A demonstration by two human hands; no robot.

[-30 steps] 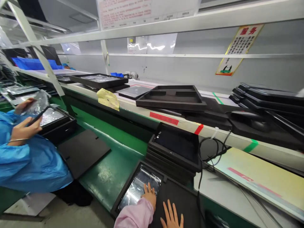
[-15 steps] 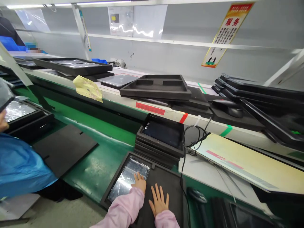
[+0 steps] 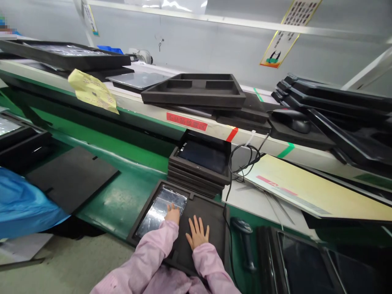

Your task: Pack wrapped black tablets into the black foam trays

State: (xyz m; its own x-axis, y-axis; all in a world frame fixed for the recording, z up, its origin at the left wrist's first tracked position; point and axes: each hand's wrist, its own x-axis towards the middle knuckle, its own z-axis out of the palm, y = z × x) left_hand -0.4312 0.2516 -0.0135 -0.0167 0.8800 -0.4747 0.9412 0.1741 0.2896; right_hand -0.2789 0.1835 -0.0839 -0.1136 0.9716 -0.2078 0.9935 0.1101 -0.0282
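A black foam tray [image 3: 214, 212] lies on the green belt in front of me. In its left pocket sits a flat device wrapped in shiny plastic [image 3: 157, 210]. My left hand [image 3: 172, 214] rests on the near right corner of that wrapped device, fingers down on it. My right hand [image 3: 197, 232] lies flat on the bare foam beside it, fingers spread and holding nothing. Both arms wear pink sleeves.
A stack of black trays with a dark screen on top [image 3: 200, 159] stands just behind. A handheld scanner [image 3: 241, 228] and cables [image 3: 245, 159] lie to the right. A flat black foam sheet [image 3: 69, 177] and a co-worker's blue sleeve [image 3: 21, 204] are on the left. Trays crowd the raised shelf [image 3: 196, 87].
The camera has tilted down and right, so the tray and my arms show more fully and the co-worker's hands have left the view. My hands stay in place on the tray.
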